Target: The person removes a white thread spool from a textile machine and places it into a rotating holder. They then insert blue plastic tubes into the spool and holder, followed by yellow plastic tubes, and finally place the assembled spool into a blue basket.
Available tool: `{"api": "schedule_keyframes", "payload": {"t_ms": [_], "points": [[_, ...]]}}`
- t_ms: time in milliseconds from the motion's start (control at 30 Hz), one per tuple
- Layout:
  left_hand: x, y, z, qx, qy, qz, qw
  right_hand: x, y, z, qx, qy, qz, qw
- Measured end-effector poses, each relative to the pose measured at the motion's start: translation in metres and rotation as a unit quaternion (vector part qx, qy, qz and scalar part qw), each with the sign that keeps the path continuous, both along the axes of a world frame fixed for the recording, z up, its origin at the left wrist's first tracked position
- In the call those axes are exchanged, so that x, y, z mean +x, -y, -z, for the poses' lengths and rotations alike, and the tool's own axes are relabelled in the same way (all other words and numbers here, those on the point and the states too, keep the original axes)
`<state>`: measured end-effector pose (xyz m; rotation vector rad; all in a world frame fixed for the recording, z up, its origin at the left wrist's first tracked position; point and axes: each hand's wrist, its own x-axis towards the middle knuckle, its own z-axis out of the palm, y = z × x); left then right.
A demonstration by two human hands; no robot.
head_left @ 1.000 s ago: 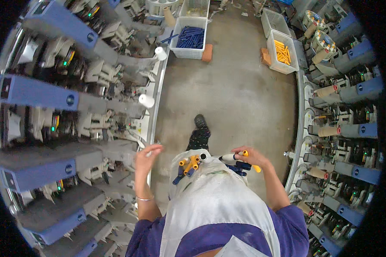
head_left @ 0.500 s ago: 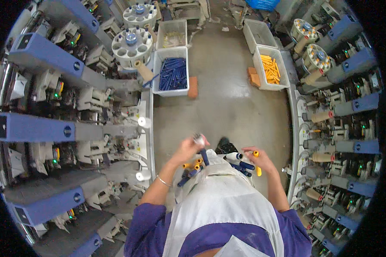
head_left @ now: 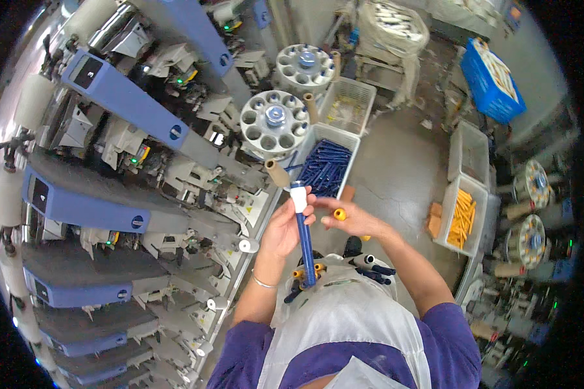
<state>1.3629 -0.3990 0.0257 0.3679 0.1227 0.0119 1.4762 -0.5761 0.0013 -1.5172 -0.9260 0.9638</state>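
My left hand (head_left: 281, 228) is closed around a long blue bobbin tube (head_left: 306, 251) with white yarn (head_left: 298, 198) wound on its upper part. The tube stands tilted in front of me, its lower end at the apron. My right hand (head_left: 360, 224) has a yellow bobbin tube (head_left: 340, 214) gripped in it, and its fingertips reach close to the blue tube; contact is hard to tell. In the pocket of my white apron (head_left: 344, 311) stick several yellow tubes (head_left: 318, 268) on the left and dark blue tubes (head_left: 376, 275) on the right, one with white yarn.
Winding machines (head_left: 91, 207) line the left, with round bobbin carousels (head_left: 276, 120) farther on. A white crate (head_left: 352, 165) of blue tubes stands ahead, another crate (head_left: 480, 220) of yellow tubes at right. A blue crate (head_left: 493, 97) of white bobbins is far right.
My view has turned left toward the machines. Both hands have moved forward and closer together; the right hand has come across toward the blue tube in the left hand.
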Motion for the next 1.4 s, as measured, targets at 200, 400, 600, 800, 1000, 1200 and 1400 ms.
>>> {"api": "schedule_keyframes", "payload": {"t_ms": [200,400,600,800,1000,1200,1400], "points": [[0.055,-0.054,0.0,-0.017,0.018,-0.128,0.991,0.071,-0.045,-0.004,-0.124,-0.177,-0.255,0.942],[0.105,-0.129,0.032,-0.062,0.0,-0.177,0.982,0.173,-0.064,-0.022,-0.035,-0.17,0.066,0.983],[0.135,-0.159,0.04,-0.053,-0.033,-0.182,0.981,0.205,-0.153,-0.032,-0.081,-0.033,0.035,0.996],[0.146,-0.178,0.037,-0.07,-0.068,-0.238,0.966,0.213,-0.256,-0.014,-0.064,-0.049,-0.103,0.991],[0.155,-0.177,0.041,-0.063,-0.024,-0.323,0.944,0.237,-0.287,-0.003,-0.071,-0.056,-0.221,0.971],[0.218,-0.134,0.029,0.058,-0.122,-0.421,0.897,0.299,-0.285,-0.004,-0.026,0.033,-0.195,0.98],[0.277,-0.107,0.031,0.071,-0.221,-0.416,0.879,0.343,-0.288,-0.004,0.027,0.06,-0.343,0.937]]}}
